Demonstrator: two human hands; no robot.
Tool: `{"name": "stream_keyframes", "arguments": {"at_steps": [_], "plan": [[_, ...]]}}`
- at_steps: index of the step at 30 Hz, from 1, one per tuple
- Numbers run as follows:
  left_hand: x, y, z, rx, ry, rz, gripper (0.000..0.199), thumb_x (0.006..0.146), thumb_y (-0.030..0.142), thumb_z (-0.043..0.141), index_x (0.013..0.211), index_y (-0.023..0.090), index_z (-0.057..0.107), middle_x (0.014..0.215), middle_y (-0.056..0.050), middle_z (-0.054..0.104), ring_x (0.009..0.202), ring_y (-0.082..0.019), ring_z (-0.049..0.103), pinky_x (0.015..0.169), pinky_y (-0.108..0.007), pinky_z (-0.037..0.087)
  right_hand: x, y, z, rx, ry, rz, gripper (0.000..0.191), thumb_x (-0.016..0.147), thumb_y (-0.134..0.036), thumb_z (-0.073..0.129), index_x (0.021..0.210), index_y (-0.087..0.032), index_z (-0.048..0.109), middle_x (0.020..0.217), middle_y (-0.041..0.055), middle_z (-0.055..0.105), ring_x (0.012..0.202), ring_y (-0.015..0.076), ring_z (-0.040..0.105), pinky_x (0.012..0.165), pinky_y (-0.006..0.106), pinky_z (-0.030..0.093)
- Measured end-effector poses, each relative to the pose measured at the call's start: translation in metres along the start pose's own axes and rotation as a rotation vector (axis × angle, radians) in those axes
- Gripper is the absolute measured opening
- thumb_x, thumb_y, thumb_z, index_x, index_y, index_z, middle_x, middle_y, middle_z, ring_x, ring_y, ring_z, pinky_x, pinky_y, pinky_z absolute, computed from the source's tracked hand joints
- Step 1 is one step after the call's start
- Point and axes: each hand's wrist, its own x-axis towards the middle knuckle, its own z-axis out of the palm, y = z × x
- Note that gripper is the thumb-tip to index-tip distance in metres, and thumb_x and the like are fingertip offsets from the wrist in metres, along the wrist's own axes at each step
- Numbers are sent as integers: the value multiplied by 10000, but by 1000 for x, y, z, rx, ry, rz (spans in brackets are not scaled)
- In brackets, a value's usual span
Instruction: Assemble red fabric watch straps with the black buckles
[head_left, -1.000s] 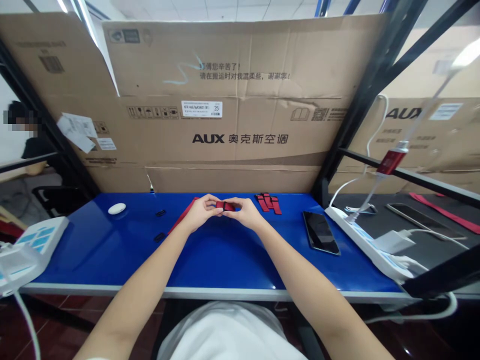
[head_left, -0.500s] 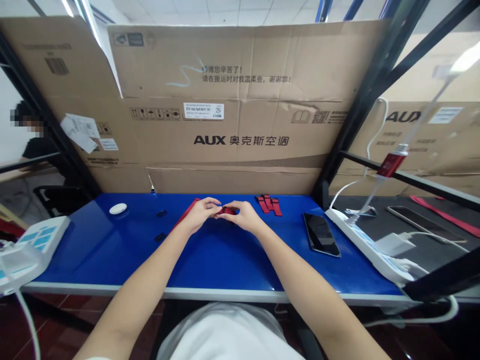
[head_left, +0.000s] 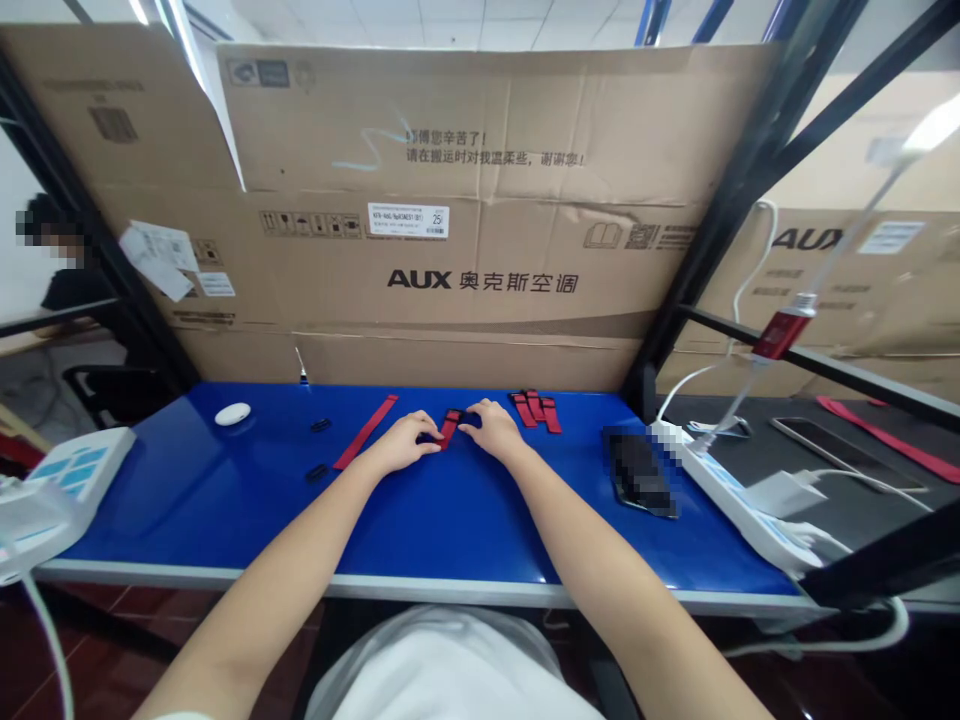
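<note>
A short red webbing strap (head_left: pixel 448 432) with a black buckle at its far end lies on the blue table between my hands. My left hand (head_left: pixel 405 443) has its fingertips closed at the strap's near end. Close to the buckle on the other side, my right hand (head_left: pixel 493 430) holds nothing, its thumb and fingers apart. A longer red strap (head_left: pixel 366 432) lies slanted to the left of my left hand. Two small black buckles, one farther back (head_left: pixel 320 425) and one nearer (head_left: pixel 318 473), rest beside it. Several red straps with black buckles (head_left: pixel 536 410) lie grouped beyond my right hand.
A dark, partly blurred phone (head_left: pixel 641 472) lies at the right, beside a white power strip (head_left: pixel 739 500). At the left are a white oval object (head_left: pixel 232 413) and another power strip (head_left: pixel 82 480). Cardboard (head_left: pixel 480 330) walls the table's back. A person (head_left: pixel 71 250) sits far left.
The short strap, held up in both hands before, now lies on the table with its buckle showing. My hands have moved apart, and the right one has come off it.
</note>
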Motion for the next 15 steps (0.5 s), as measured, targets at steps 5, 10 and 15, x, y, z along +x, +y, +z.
{"name": "stream_keyframes", "arguments": {"at_steps": [5, 10, 15], "plan": [[4, -2, 19, 211, 71, 38, 210, 889, 292, 597, 1005, 195, 744, 1184, -84, 683, 1130, -238, 610, 1041, -378, 430, -8, -5, 4, -99, -69, -13, 415, 923, -394, 506, 1260, -174, 608, 1370, 115, 551, 1276, 269, 472, 1076, 382, 347], [7, 1, 27, 320, 97, 57, 320, 953, 335, 484, 1125, 170, 697, 1206, -108, 674, 1151, -250, 590, 1047, -393, 419, -15, -8, 5, -106, -218, -15, 553, 980, -408, 339, 1462, -143, 396, 1576, 99, 284, 1468, 259, 213, 1191, 417, 132], [3, 10, 20, 352, 55, -11, 468, 952, 442, 441, 1304, 165, 578, 1332, -130, 588, 1236, -272, 529, 1062, -405, 393, -16, -8, 2, -86, -283, 4, 682, 969, -571, 242, 1508, -159, 308, 1606, 75, 186, 1493, 238, 117, 1200, 402, 71]]}}
